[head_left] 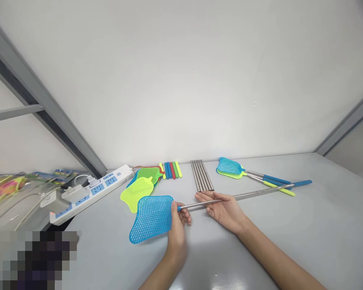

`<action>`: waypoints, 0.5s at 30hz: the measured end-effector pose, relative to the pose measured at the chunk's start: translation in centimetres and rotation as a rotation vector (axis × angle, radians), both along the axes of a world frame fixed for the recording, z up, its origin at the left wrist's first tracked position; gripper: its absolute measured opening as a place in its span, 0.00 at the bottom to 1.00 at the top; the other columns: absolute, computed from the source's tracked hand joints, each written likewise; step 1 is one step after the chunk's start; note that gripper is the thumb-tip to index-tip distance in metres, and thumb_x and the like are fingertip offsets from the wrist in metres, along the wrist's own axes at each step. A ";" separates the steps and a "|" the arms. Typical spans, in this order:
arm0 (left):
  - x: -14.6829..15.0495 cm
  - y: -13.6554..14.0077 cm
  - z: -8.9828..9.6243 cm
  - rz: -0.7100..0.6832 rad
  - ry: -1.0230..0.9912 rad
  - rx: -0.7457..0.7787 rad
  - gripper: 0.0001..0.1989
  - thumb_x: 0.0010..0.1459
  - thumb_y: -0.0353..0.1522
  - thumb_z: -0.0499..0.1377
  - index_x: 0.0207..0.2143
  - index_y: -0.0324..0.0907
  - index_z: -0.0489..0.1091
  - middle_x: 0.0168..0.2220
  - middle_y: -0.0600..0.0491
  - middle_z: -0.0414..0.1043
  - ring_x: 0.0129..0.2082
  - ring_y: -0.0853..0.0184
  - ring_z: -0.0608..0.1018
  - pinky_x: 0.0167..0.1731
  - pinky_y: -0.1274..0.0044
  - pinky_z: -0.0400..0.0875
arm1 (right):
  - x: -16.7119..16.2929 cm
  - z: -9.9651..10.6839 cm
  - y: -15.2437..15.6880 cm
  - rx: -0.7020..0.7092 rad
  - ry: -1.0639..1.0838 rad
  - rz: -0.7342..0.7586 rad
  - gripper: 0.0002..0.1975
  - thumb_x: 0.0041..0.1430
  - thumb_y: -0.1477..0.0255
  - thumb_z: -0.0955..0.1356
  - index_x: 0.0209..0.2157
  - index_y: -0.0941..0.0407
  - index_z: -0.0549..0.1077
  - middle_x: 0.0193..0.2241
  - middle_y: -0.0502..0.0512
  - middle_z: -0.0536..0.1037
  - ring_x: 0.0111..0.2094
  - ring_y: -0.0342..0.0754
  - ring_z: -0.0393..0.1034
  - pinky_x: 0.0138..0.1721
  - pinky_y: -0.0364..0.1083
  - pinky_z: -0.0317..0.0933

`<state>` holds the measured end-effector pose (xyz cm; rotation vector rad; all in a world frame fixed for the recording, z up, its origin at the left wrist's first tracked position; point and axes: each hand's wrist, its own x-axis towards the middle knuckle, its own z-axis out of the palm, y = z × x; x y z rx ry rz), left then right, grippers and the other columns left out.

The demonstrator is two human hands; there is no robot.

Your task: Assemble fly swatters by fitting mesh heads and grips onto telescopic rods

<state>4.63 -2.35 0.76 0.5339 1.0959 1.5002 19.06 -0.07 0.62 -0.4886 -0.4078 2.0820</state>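
Observation:
A blue fly swatter (153, 219) with a long metal rod and a blue grip (303, 183) stretches across the front of the table. My left hand (178, 227) is closed around its neck, thumb on the edge of the mesh head. The rod runs across my right hand (225, 211), which is turned palm up and holds it loosely, thumb bent near it and fingers partly extended. Behind my left hand lie loose swatter heads, a yellow one (136, 193) and a green one (149, 176), with a blue one partly hidden underneath.
Several coloured grips (171, 170) and several metal rods (202, 176) lie in rows near the wall. Assembled fly swatters (230, 167) are stacked at the right, beneath the held rod. A power strip (92, 195) with plugs and plastic-wrapped items (12, 197) occupy the left.

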 end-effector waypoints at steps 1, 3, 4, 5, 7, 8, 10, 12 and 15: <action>0.0 0.0 0.0 0.003 -0.009 -0.001 0.13 0.47 0.42 0.52 0.23 0.41 0.58 0.15 0.59 0.58 0.14 0.74 0.63 0.15 0.81 0.57 | 0.0 0.0 0.0 0.010 -0.034 -0.003 0.12 0.53 0.75 0.59 0.39 0.64 0.65 0.52 0.62 0.58 0.51 0.51 0.54 0.32 0.40 0.64; -0.2 0.0 0.0 0.007 -0.029 -0.003 0.13 0.48 0.41 0.52 0.22 0.41 0.58 0.15 0.59 0.58 0.14 0.74 0.63 0.15 0.81 0.58 | -0.1 0.2 -0.1 0.035 -0.118 -0.006 0.13 0.53 0.74 0.60 0.40 0.63 0.65 0.52 0.61 0.57 0.50 0.52 0.56 0.31 0.42 0.64; -0.3 0.1 0.0 0.008 -0.040 -0.005 0.12 0.48 0.41 0.52 0.22 0.41 0.57 0.15 0.59 0.58 0.15 0.74 0.63 0.15 0.81 0.58 | -0.1 0.3 -0.2 0.051 -0.164 -0.007 0.14 0.52 0.73 0.60 0.41 0.62 0.65 0.52 0.60 0.57 0.49 0.52 0.57 0.30 0.43 0.64; -0.3 0.1 0.0 0.009 -0.052 -0.009 0.12 0.48 0.41 0.52 0.22 0.41 0.57 0.15 0.59 0.57 0.15 0.74 0.63 0.15 0.81 0.58 | -0.1 0.4 -0.3 0.070 -0.210 -0.008 0.14 0.52 0.72 0.60 0.41 0.61 0.66 0.52 0.60 0.58 0.47 0.53 0.59 0.30 0.44 0.64; -0.5 0.2 0.1 0.008 -0.073 -0.018 0.13 0.49 0.41 0.51 0.22 0.41 0.57 0.15 0.59 0.57 0.15 0.73 0.63 0.15 0.81 0.58 | -0.2 0.5 -0.5 0.111 -0.296 -0.010 0.15 0.52 0.71 0.60 0.42 0.60 0.66 0.51 0.60 0.60 0.44 0.53 0.62 0.29 0.45 0.64; -0.6 0.2 0.1 0.007 -0.081 -0.020 0.13 0.49 0.41 0.51 0.22 0.41 0.57 0.15 0.59 0.57 0.15 0.73 0.63 0.15 0.81 0.58 | -0.3 0.6 -0.6 0.132 -0.335 -0.011 0.16 0.52 0.70 0.60 0.41 0.60 0.67 0.50 0.61 0.61 0.42 0.53 0.64 0.29 0.45 0.63; -0.6 0.2 0.1 0.008 -0.094 -0.023 0.13 0.49 0.41 0.50 0.21 0.41 0.57 0.15 0.59 0.56 0.14 0.74 0.62 0.15 0.81 0.58 | -0.5 0.7 -0.7 0.167 -0.400 -0.018 0.16 0.52 0.69 0.59 0.40 0.60 0.68 0.46 0.63 0.65 0.38 0.52 0.67 0.28 0.45 0.63; -0.6 0.3 0.0 0.007 -0.106 -0.020 0.13 0.49 0.41 0.50 0.21 0.41 0.57 0.15 0.59 0.56 0.14 0.74 0.62 0.15 0.81 0.58 | -0.7 0.6 -0.8 0.186 -0.447 -0.030 0.16 0.51 0.68 0.59 0.39 0.60 0.68 0.41 0.63 0.69 0.34 0.50 0.68 0.28 0.45 0.62; -0.5 0.3 0.0 0.010 -0.114 -0.019 0.13 0.49 0.41 0.51 0.21 0.40 0.57 0.15 0.59 0.56 0.14 0.74 0.62 0.15 0.81 0.57 | -0.9 0.3 -0.6 0.212 -0.527 -0.069 0.16 0.51 0.66 0.59 0.35 0.60 0.70 0.33 0.60 0.72 0.30 0.48 0.68 0.25 0.44 0.62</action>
